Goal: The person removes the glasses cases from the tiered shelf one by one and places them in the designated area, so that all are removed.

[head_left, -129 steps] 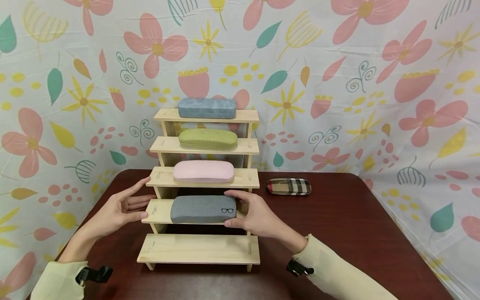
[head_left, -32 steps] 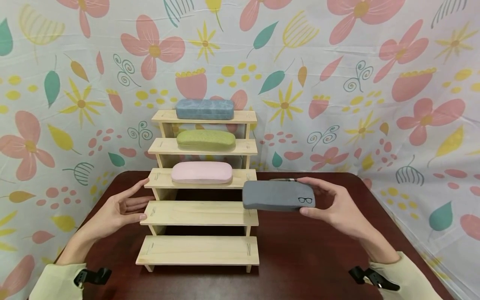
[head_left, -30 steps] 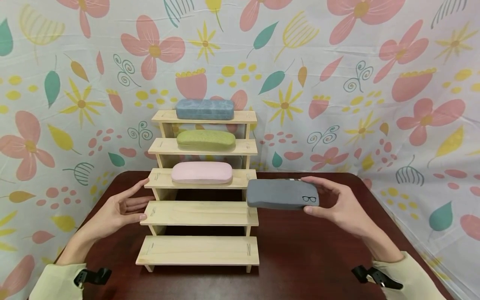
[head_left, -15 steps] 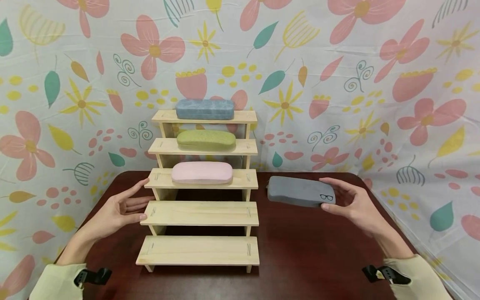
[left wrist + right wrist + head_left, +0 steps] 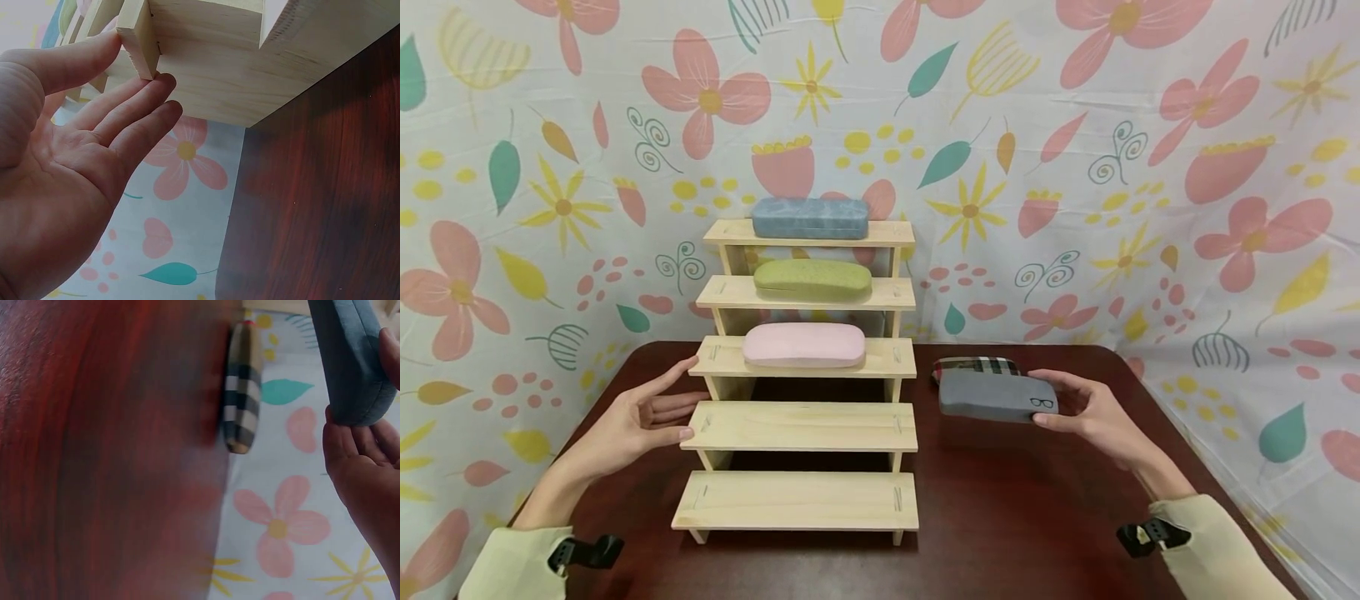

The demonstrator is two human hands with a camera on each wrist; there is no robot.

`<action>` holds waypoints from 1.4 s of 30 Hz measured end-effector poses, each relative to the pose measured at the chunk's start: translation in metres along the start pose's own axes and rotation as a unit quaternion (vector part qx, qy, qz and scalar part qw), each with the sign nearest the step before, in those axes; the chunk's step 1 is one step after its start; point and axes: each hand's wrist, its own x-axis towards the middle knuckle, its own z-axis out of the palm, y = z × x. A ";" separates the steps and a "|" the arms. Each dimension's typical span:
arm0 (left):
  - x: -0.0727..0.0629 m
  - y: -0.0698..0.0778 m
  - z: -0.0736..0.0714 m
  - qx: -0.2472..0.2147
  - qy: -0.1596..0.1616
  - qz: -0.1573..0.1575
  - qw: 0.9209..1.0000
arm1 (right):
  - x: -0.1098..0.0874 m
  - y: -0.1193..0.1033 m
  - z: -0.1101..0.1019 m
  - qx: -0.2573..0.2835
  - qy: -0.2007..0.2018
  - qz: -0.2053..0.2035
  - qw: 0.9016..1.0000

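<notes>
My right hand (image 5: 1097,421) pinches the right end of a grey glasses case (image 5: 992,394), which bears a small spectacles print. The case is off to the right of the rack, held out over the table; in the right wrist view the grey case (image 5: 350,359) sits between thumb and fingers. Just behind it lies a plaid glasses case (image 5: 955,365), partly covered in the head view. At the left, my left hand (image 5: 636,425) holds the end of the second-lowest shelf of a wooden stepped rack (image 5: 797,425), thumb at the front corner and fingers at the back.
On the upper three shelves rest a blue glasses case (image 5: 810,218), a green one (image 5: 812,279) and a pink one (image 5: 805,345), one per shelf. The dark red table (image 5: 1000,517) ends at the back against a flower-printed cloth (image 5: 1060,167).
My right hand has lifted the grey glasses case off the second-lowest shelf and carried it right. Lately it has shifted slightly left and down, uncovering the plaid case. The left hand has stayed put.
</notes>
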 end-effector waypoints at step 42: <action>0.000 0.005 0.000 -0.002 0.000 0.001 1.000 | 0.039 0.070 0.000 -0.030 -0.060 0.097 0.993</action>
